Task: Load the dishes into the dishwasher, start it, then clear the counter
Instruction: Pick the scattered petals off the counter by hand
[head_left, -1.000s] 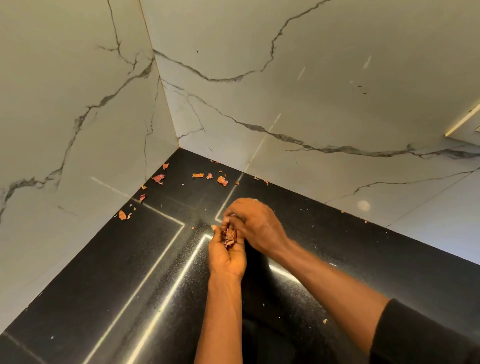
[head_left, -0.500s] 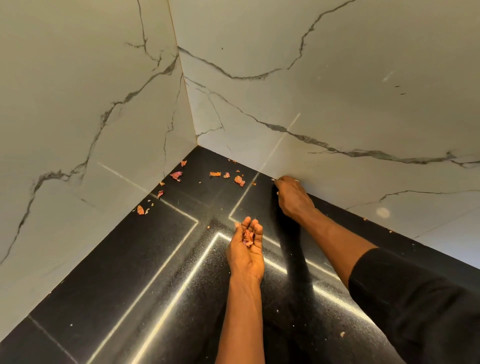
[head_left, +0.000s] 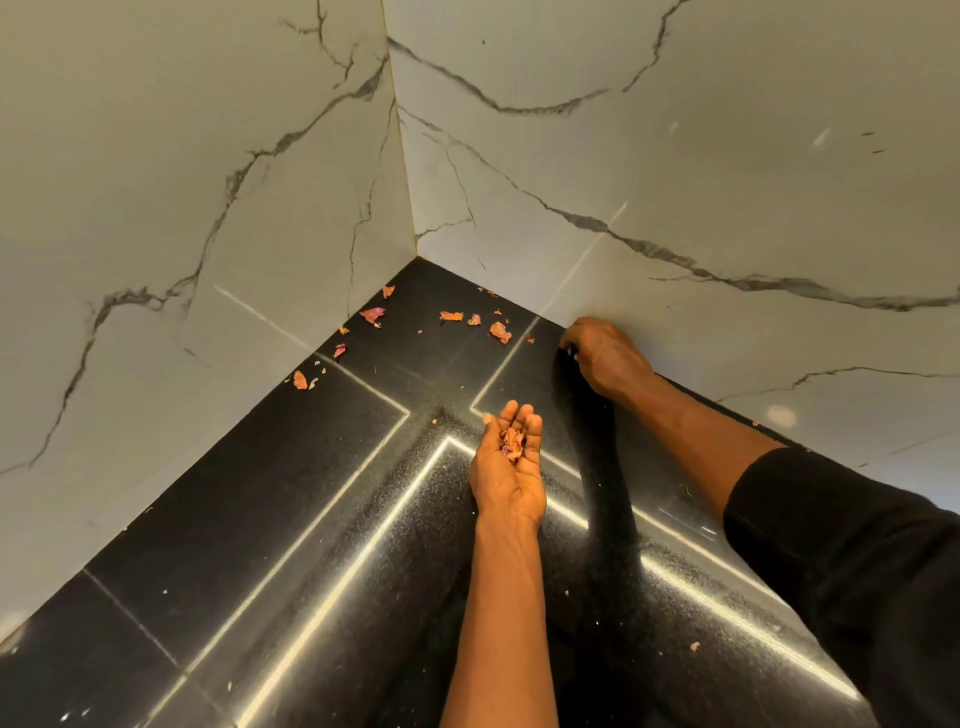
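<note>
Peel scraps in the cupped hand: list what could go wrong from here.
1. The left hand only cups the peel scraps on an open palm; tilting it while reaching could spill them back onto the counter.
2. The right hand works at the wall edge, while the scattered flakes lie deeper in the corner and may be missed.
3. A lone flake near the sleeve is easily overlooked.

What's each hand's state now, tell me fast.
Left hand: open, palm up, cupping peel scraps.
Right hand: fingers curled by the wall; grip cannot be told.
</note>
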